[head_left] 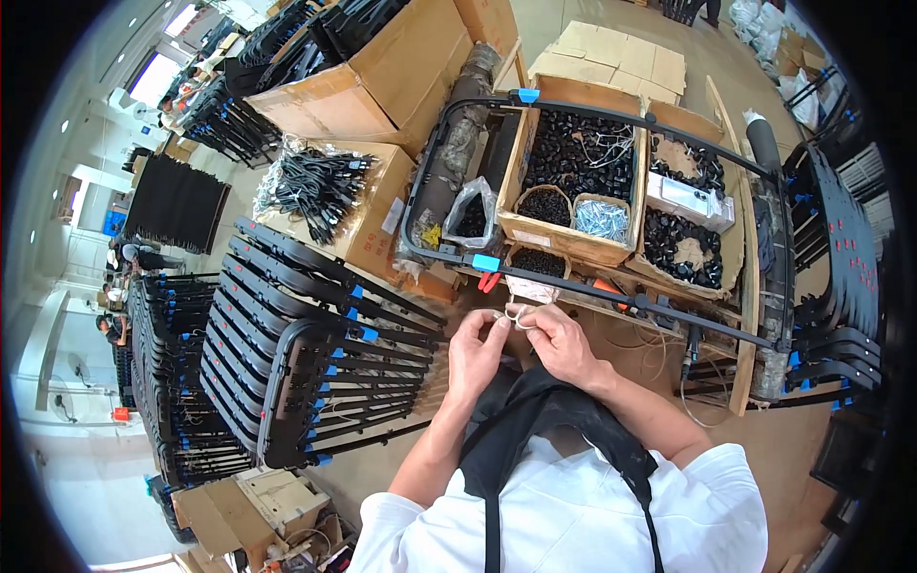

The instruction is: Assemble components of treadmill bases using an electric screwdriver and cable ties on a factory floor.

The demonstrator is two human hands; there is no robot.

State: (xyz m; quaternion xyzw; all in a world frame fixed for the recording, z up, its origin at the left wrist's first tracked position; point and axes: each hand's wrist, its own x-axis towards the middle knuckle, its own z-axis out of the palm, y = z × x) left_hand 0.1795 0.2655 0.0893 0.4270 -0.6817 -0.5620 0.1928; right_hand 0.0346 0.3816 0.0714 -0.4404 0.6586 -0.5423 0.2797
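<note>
Close together in front of my chest, my left hand (475, 353) and my right hand (566, 349) pinch a thin white cord-like loop (517, 315) between thumbs and fingers. Whether it is cord, wire or a cable tie is too small to tell. Just beyond the hands, a black tubular frame (592, 289) with blue tape pieces lies across the workbench, touched by neither hand. A red-handled tool (489, 282) sits beside its near rail, next to the blue tape.
Cardboard boxes on the bench hold black plastic parts (559, 153) and silver screws (601, 222). Stacked black frames (277, 334) stand close on my left, more (845, 248) on the right. Bundled black cables (325, 191) top a carton at the back left. A power driver (690, 349) hangs at the bench's near edge.
</note>
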